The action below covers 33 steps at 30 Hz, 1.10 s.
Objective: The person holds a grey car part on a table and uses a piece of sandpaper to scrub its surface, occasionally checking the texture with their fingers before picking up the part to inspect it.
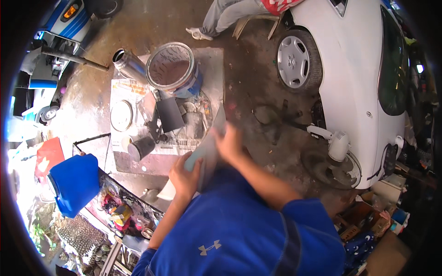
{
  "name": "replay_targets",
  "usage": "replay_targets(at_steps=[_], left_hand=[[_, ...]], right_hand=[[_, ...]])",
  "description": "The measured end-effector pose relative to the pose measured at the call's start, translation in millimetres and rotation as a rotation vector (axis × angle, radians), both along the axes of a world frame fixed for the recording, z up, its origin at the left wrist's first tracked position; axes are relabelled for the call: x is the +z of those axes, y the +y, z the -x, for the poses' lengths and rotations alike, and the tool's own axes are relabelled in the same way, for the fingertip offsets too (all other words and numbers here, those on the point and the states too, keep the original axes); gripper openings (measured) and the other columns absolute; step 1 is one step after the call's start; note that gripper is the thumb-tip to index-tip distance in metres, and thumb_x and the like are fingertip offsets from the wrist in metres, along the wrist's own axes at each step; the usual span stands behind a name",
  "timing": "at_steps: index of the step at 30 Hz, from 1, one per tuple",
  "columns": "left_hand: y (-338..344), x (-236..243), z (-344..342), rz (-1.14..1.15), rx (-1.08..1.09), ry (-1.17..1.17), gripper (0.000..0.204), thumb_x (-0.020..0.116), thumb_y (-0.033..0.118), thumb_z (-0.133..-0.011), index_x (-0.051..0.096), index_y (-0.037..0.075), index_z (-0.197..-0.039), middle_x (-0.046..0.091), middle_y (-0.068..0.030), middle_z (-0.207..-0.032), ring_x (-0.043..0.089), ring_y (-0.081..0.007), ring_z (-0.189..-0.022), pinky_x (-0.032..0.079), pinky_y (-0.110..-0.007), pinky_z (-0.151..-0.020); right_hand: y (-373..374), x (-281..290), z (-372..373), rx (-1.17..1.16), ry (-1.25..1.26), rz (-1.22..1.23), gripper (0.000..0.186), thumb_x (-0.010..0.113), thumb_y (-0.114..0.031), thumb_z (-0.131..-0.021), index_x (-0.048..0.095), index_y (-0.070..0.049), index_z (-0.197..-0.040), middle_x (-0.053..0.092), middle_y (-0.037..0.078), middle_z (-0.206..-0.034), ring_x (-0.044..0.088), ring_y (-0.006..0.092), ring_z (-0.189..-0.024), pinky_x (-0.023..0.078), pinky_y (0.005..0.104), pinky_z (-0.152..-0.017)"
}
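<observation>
My left hand is closed round a long, narrow, pale grey-green panel, thumb on top, close to my body. The panel lies slanted from my lap up to the table's right edge. Against its upper part is my right hand, smeared by motion; whether its fingers hold anything is hidden. Beyond them, on a low table partly spread with newspaper, lies a dark square sheet like sandpaper. A large open paint bucket with a pinkish-grey inside stands farther back.
Also on the table are a steel flask, a round white lid and a grey cup. A blue plastic container stands at left. To the right are a white fan and a white car. A person sits at the back.
</observation>
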State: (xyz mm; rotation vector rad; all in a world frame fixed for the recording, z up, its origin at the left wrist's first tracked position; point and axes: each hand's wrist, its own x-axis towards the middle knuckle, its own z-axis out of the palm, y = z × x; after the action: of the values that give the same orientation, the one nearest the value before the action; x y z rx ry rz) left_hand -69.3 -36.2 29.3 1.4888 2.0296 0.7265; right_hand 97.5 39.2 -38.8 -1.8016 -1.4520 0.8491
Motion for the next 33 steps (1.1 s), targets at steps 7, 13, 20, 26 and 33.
replay_targets(at_steps=[7, 13, 20, 26, 33], left_hand=[[4, 2, -4, -0.014, 0.007, -0.057, 0.032, 0.081, 0.022, -0.085, 0.076, -0.001, -0.106, 0.074, -0.0191, -0.091, 0.073, -0.0355, -0.084, 0.055, -0.041, -0.08], [1, -3, -2, -0.104, -0.022, -0.024, 0.015, 0.067, 0.01, -0.095, 0.074, 0.002, -0.104, 0.074, -0.019, -0.092, 0.071, -0.0388, -0.082, 0.055, -0.045, -0.073], [-6, -7, 2, -0.009, 0.105, -0.135, 0.021, 0.054, 0.008, -0.101, 0.071, 0.0, -0.109, 0.072, -0.0207, -0.089, 0.073, -0.0327, -0.08, 0.054, -0.042, -0.073], [-2, -18, 5, -0.194, 0.071, -0.123, 0.027, 0.048, 0.009, -0.098, 0.072, -0.001, -0.107, 0.069, -0.0188, -0.08, 0.066, -0.0282, -0.068, 0.051, -0.04, -0.068], [-10, 5, 6, 0.025, 0.133, -0.304, 0.037, 0.043, 0.015, -0.095, 0.07, -0.009, -0.104, 0.071, -0.0199, -0.09, 0.067, -0.0257, -0.084, 0.051, -0.036, -0.081]], right_hand=[[20, -7, -5, -0.142, -0.066, 0.095, 0.04, 0.08, -0.035, -0.088, 0.064, 0.001, -0.087, 0.069, 0.027, -0.083, 0.069, 0.0469, -0.083, 0.052, 0.0492, -0.075], [-15, -1, 3, 0.056, -0.056, 0.104, 0.043, 0.077, -0.039, -0.089, 0.064, 0.001, -0.084, 0.067, 0.028, -0.08, 0.068, 0.0464, -0.077, 0.053, 0.0499, -0.069], [-55, 36, 22, 0.364, 0.102, -0.043, 0.041, 0.077, -0.04, -0.089, 0.063, -0.002, -0.088, 0.068, 0.025, -0.084, 0.067, 0.0449, -0.079, 0.052, 0.0519, -0.07], [-41, 32, 13, 0.36, 0.038, -0.017, 0.039, 0.079, -0.039, -0.087, 0.064, -0.003, -0.085, 0.068, 0.022, -0.08, 0.067, 0.0433, -0.075, 0.051, 0.0506, -0.071], [-9, 11, -3, 0.188, -0.084, 0.043, 0.034, 0.08, -0.026, -0.087, 0.059, -0.002, -0.076, 0.063, 0.025, -0.074, 0.064, 0.0402, -0.067, 0.048, 0.0466, -0.06]])
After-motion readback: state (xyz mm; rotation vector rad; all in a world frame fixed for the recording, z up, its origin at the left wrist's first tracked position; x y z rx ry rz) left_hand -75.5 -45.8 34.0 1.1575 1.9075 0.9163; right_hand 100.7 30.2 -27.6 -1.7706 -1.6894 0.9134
